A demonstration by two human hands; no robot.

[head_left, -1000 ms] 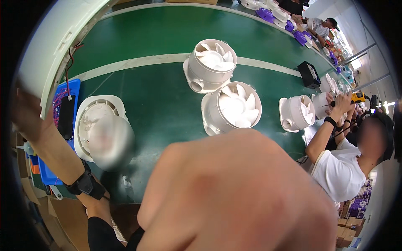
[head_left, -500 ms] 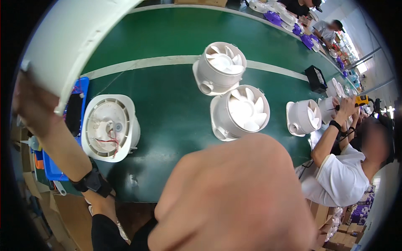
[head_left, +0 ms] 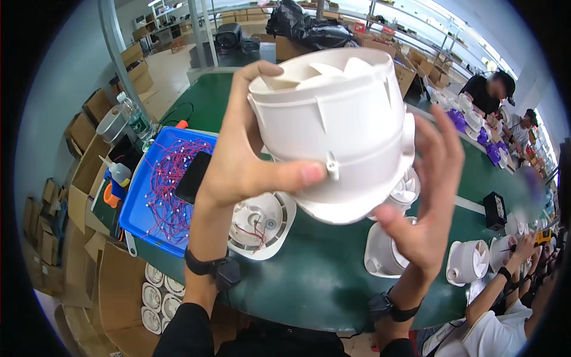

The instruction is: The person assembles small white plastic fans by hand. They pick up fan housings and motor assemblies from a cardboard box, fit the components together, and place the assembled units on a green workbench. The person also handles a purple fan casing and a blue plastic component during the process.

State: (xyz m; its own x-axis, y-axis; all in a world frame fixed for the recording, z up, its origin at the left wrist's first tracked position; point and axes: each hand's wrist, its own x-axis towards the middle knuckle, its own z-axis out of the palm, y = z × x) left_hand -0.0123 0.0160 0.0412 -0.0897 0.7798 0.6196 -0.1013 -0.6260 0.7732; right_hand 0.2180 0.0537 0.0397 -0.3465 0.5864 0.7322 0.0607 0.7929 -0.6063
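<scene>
A white round fan housing (head_left: 333, 128), with blades inside its upper rim and a flared base, is held up tilted above the table. My left hand (head_left: 247, 154) grips its left side, thumb pressed across the front near a small peg. At its right side is my right hand (head_left: 431, 202), fingers spread and curved beside a round side port. Whether those fingertips touch the housing I cannot tell. Beneath my left hand, a white base (head_left: 286, 229) with red wires lies on the green table (head_left: 309, 291), partly hidden by my wrist.
A blue tray (head_left: 134, 211) holds many red wires and a black phone-like slab (head_left: 193, 177). More fan housings (head_left: 470, 262) stand to the right, near a co-worker's hands (head_left: 523, 250). A water bottle (head_left: 135, 117) is beyond the tray. An open carton (head_left: 122, 285) with round parts sits below left.
My view has swung toward the left and far side. The fan housing is now held up in front of me. My right hand has moved away from the camera, and its fingers have spread.
</scene>
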